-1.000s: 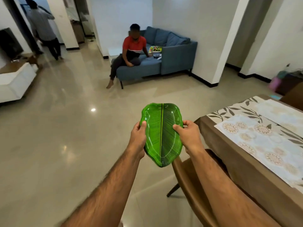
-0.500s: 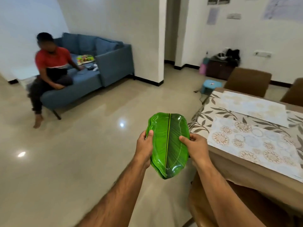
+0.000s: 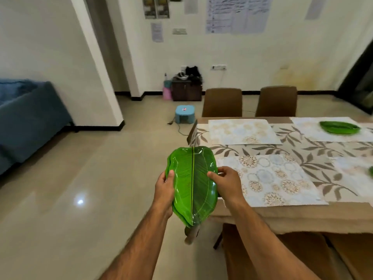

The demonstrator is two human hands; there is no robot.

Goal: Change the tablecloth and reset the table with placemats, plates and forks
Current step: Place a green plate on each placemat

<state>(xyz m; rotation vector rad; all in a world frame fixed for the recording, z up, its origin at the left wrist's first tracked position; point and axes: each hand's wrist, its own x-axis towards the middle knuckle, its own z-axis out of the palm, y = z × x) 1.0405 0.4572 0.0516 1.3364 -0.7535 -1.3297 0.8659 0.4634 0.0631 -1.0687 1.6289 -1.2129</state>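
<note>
A green leaf-shaped plate [image 3: 192,184] is held in front of me, just left of the table's near corner. My left hand [image 3: 164,190] grips its left rim and my right hand [image 3: 227,184] grips its right rim, thumbs on top. The table carries a leaf-patterned tablecloth [image 3: 298,150] with floral placemats. The nearest placemat [image 3: 270,178] lies bare beside my right hand, and another bare placemat [image 3: 242,131] lies beyond it. A second green plate [image 3: 340,127] rests on a far placemat [image 3: 308,126]. A sliver of another green plate [image 3: 371,171] shows at the right edge.
Two brown chairs [image 3: 222,102] [image 3: 276,101] stand behind the table, and brown chair seats [image 3: 262,257] sit below me at the near side. A small blue stool [image 3: 184,114] and a cable lie on the floor. A blue sofa [image 3: 26,118] is at the left.
My view has swung right from the sofa to the table. The plate, still gripped by both hands, now sits close to the table's near corner and nearest placemat.
</note>
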